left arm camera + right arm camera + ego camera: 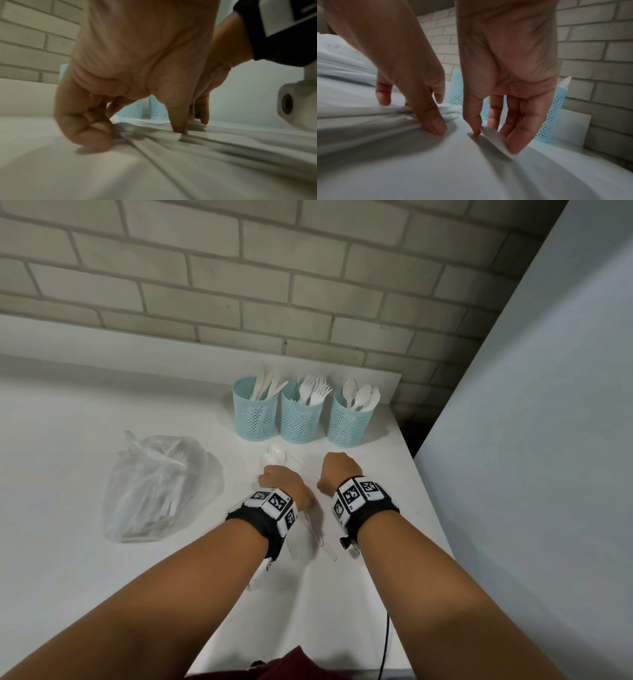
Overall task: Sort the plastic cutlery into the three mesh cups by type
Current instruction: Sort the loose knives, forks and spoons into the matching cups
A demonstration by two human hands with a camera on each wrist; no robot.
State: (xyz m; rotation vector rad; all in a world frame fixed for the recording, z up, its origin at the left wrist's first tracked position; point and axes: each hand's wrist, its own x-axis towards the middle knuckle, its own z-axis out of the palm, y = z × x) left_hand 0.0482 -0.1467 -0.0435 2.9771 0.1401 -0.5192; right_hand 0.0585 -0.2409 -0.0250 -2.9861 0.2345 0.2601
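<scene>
Three blue mesh cups stand in a row at the back: the knife cup, the fork cup and the spoon cup. Loose white spoons and other cutlery handles lie on the table in front of them. My left hand is down on this pile, fingers curled and thumb on the bundle of handles. My right hand pinches one flat white piece between thumb and fingers, low over the table. I cannot tell its type.
A clear plastic bag with more cutlery lies left of my hands. A brick wall runs behind the cups. A pale panel rises along the table's right edge. A black cable hangs at the front edge.
</scene>
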